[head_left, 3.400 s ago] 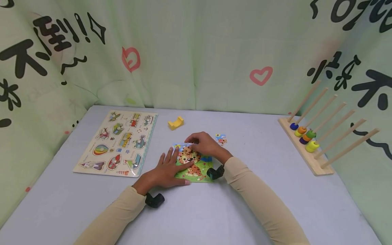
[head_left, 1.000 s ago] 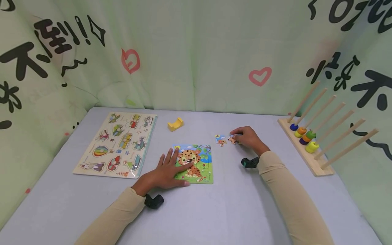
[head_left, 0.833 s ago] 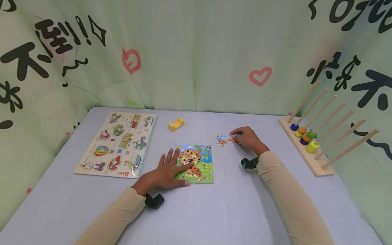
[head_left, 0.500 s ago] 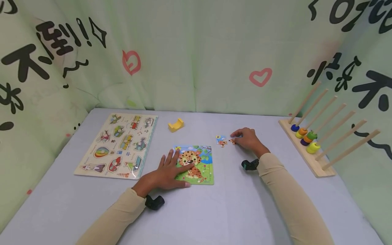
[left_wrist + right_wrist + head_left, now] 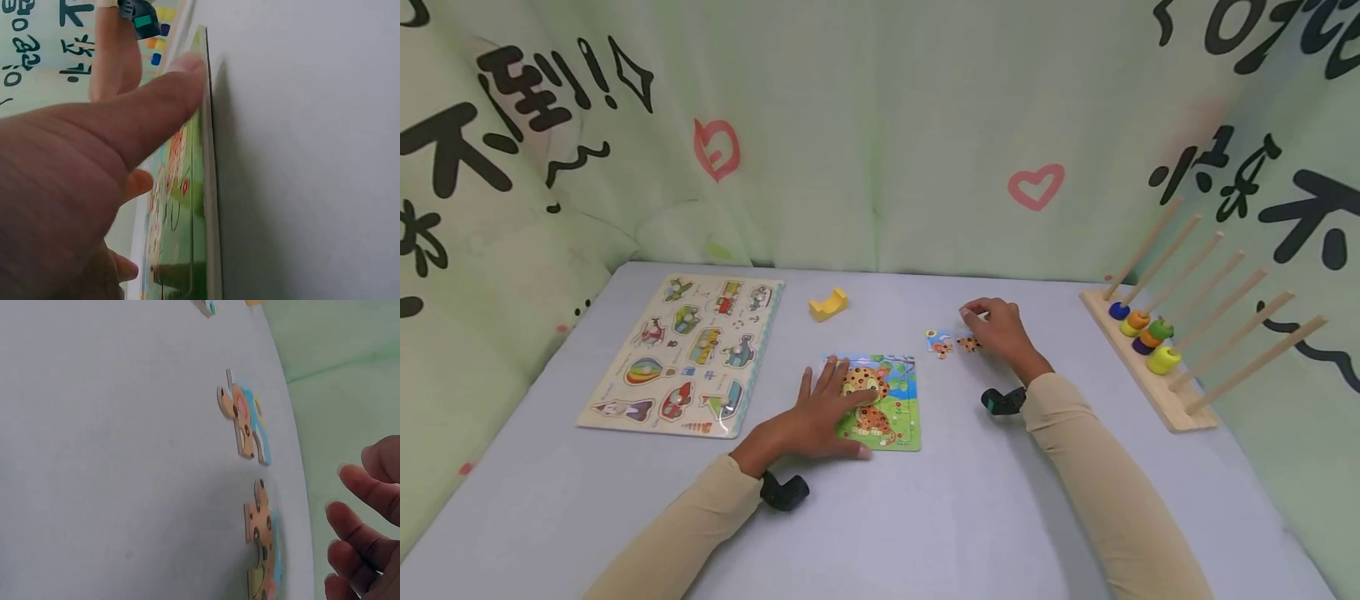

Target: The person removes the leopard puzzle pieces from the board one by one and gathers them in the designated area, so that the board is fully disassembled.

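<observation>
The leopard jigsaw puzzle board [image 5: 901,421] lies flat on the table in the head view; its green edge [image 5: 197,231] shows in the left wrist view. My left hand [image 5: 820,421] is spread over the board's left part, fingers extended, covering some of the picture. Right of the board lie two loose puzzle pieces: a blue one with a leopard ear [image 5: 939,342] and a spotted one [image 5: 968,342]. Just above the spotted piece [image 5: 265,537] hovers my right hand [image 5: 1003,333], fingers loosely bent and apart, holding nothing visible.
A peg puzzle board with vehicle pictures [image 5: 688,354] lies at the left. A yellow curved block [image 5: 828,305] sits near the back. At the right stands a wooden peg rack [image 5: 1150,362] with coloured beads. A printed curtain [image 5: 880,142] hangs behind the table.
My right hand left the puzzle board for the loose pieces, touched the spotted one, then rose off it. The spotted piece now lies beside the blue one. My left hand shifted slightly right.
</observation>
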The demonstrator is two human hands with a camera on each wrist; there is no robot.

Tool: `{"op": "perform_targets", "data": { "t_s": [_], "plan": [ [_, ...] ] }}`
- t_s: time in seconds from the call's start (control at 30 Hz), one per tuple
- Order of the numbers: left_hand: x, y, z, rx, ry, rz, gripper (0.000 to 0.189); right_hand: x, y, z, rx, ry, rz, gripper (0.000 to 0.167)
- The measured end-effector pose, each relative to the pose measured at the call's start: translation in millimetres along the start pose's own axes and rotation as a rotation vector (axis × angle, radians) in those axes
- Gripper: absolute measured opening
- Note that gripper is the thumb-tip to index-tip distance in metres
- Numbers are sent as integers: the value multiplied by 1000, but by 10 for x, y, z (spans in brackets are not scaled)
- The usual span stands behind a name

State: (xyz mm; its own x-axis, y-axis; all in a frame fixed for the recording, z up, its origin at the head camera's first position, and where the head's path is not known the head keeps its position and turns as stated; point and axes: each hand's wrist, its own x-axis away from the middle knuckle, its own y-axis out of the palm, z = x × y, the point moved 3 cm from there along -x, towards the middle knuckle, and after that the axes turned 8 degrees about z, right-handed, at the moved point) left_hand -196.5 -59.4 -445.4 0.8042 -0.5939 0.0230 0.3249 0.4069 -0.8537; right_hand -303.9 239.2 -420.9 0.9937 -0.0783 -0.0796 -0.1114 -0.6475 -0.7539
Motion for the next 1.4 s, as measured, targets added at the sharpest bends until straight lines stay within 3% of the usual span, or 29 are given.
{"op": "perform_targets", "data": {
  "t_s": [0.33,0.57,0.93,1.4],
  "plan": [
    [-94,68,68,-9,38,-20,82,92,125,-345,-70,-131,-198,45],
    [-109,86,62,-33,63,-39,79,132,246,-516,-145,-154,-292,42],
    [-75,96,73,-57,81,-95,79,240,441,-661,-172,-196,-348,38],
    [-62,97,76,-86,96,-88,76,270,548,-796,-91,-195,-407,36]
  ]
}}
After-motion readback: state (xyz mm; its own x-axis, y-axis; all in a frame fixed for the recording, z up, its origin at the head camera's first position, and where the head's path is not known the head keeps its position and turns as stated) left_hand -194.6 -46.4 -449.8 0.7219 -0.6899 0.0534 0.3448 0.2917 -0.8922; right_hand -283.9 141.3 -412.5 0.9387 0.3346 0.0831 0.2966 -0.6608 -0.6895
